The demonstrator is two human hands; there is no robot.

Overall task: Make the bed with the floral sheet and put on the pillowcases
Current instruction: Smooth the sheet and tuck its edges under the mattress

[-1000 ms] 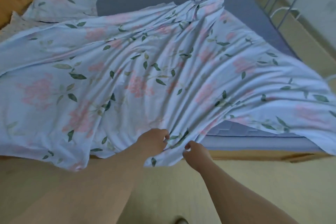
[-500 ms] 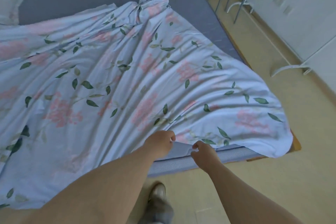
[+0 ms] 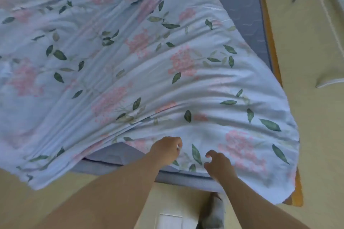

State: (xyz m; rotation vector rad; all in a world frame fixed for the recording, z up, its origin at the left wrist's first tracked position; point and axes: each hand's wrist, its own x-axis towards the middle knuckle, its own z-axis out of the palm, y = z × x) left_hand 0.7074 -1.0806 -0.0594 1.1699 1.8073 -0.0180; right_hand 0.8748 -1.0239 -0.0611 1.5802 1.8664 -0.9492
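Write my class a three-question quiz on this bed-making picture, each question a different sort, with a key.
1. True or false: the floral sheet covers the whole grey mattress.
2. The floral sheet's near right corner: A) hangs over the corner of the bed frame; B) is tucked under the mattress; C) is folded back onto the bed.
3. Which hand plainly pinches the floral sheet's near edge?

Key:
1. False: bare mattress shows at the far right and along the near edge.
2. A.
3. The left hand. The right hand lies over the edge with curled fingers, and whether it grips cannot be told.
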